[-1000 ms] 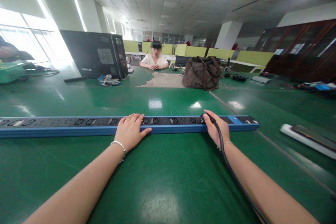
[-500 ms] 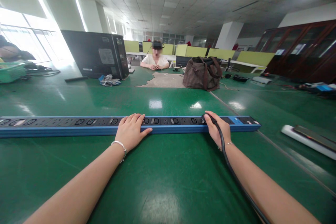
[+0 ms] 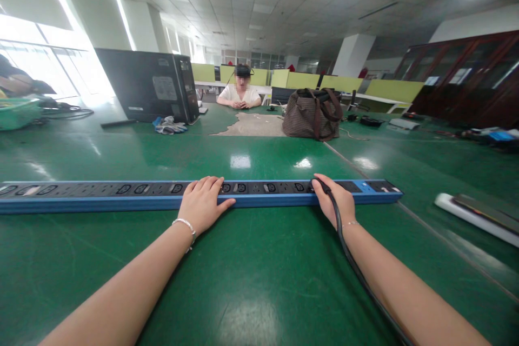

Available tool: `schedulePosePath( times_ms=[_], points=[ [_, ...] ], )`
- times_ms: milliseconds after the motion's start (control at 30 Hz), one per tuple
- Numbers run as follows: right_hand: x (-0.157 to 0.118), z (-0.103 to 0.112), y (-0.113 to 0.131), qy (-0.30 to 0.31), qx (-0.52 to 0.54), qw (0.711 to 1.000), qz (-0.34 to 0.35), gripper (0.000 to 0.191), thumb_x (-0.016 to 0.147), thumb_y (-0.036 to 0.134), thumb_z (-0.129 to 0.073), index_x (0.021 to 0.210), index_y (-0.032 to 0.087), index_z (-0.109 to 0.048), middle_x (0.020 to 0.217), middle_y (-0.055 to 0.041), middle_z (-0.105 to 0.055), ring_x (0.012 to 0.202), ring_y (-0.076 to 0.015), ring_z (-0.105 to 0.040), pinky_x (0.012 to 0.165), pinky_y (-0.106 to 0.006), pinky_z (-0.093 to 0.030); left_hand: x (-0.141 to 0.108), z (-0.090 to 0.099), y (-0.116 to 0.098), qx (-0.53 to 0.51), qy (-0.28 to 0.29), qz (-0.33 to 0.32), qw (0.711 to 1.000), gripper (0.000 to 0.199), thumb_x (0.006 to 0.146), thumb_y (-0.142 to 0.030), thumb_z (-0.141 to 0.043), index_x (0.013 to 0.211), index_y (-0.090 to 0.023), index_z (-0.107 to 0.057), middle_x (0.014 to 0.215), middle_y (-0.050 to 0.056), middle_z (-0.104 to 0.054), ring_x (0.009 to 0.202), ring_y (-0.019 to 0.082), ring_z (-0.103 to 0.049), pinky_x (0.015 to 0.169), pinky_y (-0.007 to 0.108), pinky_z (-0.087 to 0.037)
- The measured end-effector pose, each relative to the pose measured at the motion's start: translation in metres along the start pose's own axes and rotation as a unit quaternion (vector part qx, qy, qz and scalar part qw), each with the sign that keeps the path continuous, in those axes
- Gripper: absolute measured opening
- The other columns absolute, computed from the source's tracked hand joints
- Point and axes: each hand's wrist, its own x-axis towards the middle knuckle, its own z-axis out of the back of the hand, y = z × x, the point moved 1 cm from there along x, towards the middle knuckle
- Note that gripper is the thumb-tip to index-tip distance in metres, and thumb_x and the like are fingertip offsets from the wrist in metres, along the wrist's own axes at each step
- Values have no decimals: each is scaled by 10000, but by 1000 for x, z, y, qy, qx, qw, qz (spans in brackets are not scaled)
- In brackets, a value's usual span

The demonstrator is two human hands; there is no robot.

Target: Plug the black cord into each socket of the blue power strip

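A long blue power strip (image 3: 259,200) with a row of black sockets lies across the green table. My left hand (image 3: 201,201) spans its middle, fingers over the top and thumb along the near side, steadying it. Toward the strip's right end, my right hand (image 3: 337,199) grips a black plug (image 3: 318,183) between thumb and fingers. The plug is at the socket face; its prongs are hidden, so how deep it sits I cannot tell. From it a black power cord (image 3: 344,243) runs down past my wrist toward the bottom edge.
A white power bank-like bar (image 3: 470,216) lies at the right. Farther back stand a black computer case (image 3: 150,86), work gloves (image 3: 169,125) and a brown bag (image 3: 310,113). Another person (image 3: 239,92) sits across the table. A green basket (image 3: 18,112) is at far left.
My right hand and the plug have shifted very slightly left along the strip, and the cord has swung a little with them. My left hand stays where it was.
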Motion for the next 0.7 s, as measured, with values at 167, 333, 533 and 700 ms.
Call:
schedulePosePath(
  times_ms=[167,333,533,700],
  points=[
    [-3,0,6,3,-80,996,44,378,871,436,-437,1111,253,-663,978,-63,-717,837,-240,-675,740,-340,-509,-1,1,0,-4,1,3,1000,622,843,-605,-359,1287,-189,-484,1298,120,-552,1211,276,-471,1011,440,-326],
    [-6,-1,2,-10,-120,990,76,410,883,447,-411,1140,238,-651,919,-78,-725,770,-236,-677,704,-329,-496,-1,1,0,-10,1,2,1000,613,841,-594,-380,1284,-184,-483,1300,109,-550,1219,267,-464,1017,436,-329],
    [-6,-2,0,-10,-97,993,60,390,874,429,-429,1132,241,-653,958,-76,-718,822,-250,-675,749,-354,-502,-1,0,0,-13,4,9,1000,618,841,-592,-383,1294,-182,-473,1313,105,-541,1231,262,-453,1033,438,-314],
    [-5,-1,3,-14,-102,993,64,393,868,426,-426,1127,236,-652,1053,-82,-693,932,-262,-653,800,-373,-497,-1,0,0,-16,5,11,1000,622,840,-597,-382,1296,-184,-470,1317,101,-538,1233,263,-449,1037,437,-307]
  ],
)
